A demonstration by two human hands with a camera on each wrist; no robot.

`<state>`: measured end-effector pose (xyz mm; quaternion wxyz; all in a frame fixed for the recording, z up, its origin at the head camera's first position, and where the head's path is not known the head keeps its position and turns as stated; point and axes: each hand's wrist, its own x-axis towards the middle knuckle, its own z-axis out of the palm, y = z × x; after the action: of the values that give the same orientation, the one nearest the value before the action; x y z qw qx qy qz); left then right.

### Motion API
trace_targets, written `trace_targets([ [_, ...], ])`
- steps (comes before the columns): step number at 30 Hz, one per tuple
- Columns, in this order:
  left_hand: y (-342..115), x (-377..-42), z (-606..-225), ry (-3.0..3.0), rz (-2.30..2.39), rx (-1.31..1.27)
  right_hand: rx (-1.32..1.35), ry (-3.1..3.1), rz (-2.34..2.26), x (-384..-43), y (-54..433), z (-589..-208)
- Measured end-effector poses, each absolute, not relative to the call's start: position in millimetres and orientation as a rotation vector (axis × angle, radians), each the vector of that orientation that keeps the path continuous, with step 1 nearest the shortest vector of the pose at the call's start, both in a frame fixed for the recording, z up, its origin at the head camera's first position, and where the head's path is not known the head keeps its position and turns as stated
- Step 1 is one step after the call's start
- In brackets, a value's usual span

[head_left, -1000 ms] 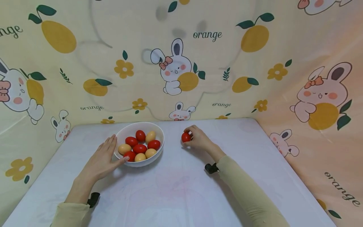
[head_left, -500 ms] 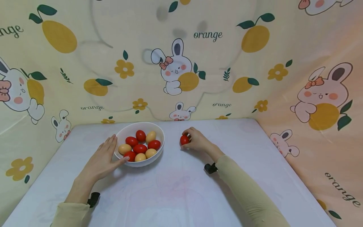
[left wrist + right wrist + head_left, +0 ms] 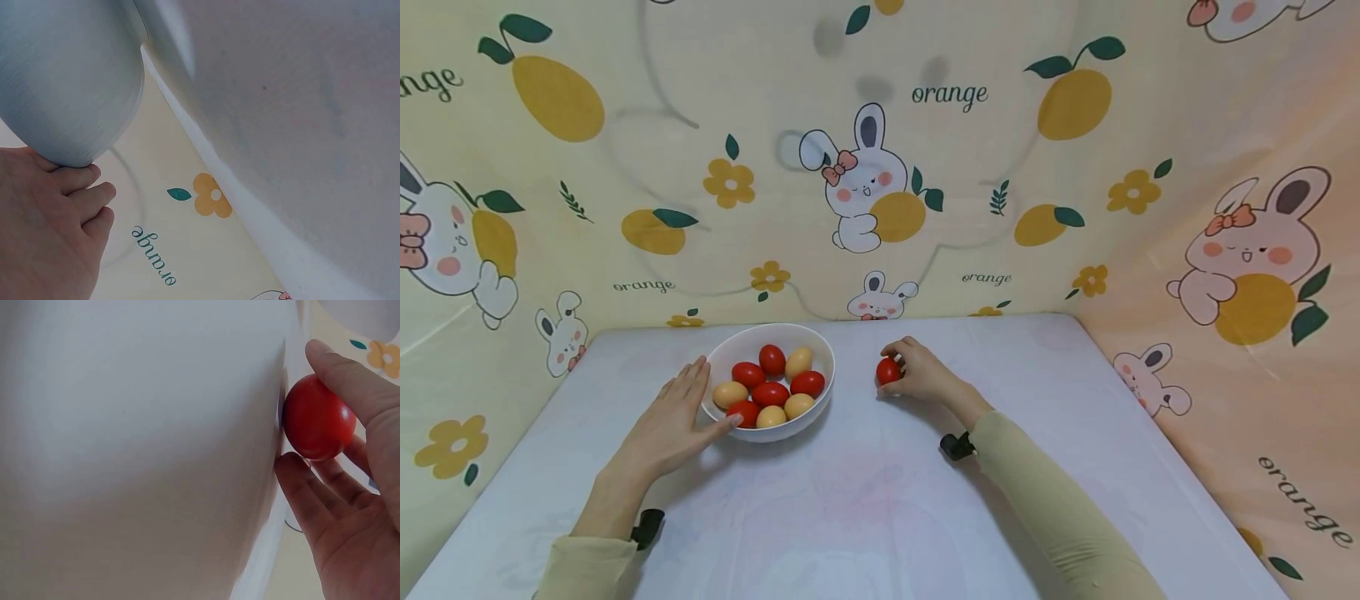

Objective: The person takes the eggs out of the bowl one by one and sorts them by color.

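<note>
A white bowl (image 3: 767, 432) stands at the left on the table, with several red eggs (image 3: 771, 393) and beige eggs (image 3: 730, 394) inside. My left hand (image 3: 666, 425) rests against the bowl's left side, its fingers fairly straight along the outer wall and its thumb over the near rim, by a red egg. To the right of the bowl, my right hand (image 3: 928, 377) holds a single red egg (image 3: 888, 371) between thumb and fingers, low at the tabletop. In the right wrist view this egg (image 3: 319, 417) sits between the thumb and the fingertips.
The table (image 3: 850, 517) has a white cover. Behind it and along its sides hangs a yellow cloth (image 3: 970, 167) printed with rabbits, oranges and flowers. A small black camera sits at each wrist, the right one (image 3: 957, 447) near the tabletop.
Over the last second my right hand has shifted slightly left and nearer with the red egg, then stayed nearly still. My left hand and the bowl have not moved.
</note>
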<state>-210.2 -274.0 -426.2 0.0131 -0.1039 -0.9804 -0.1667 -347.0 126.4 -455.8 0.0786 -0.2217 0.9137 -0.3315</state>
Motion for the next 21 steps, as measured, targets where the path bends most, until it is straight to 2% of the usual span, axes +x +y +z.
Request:
trace_targets([
  [21,-274.3,-210.4,-427.6,-3.048,-0.505,-0.321,-0.659,2.730,-1.034,-343.6,126.9,-450.6],
])
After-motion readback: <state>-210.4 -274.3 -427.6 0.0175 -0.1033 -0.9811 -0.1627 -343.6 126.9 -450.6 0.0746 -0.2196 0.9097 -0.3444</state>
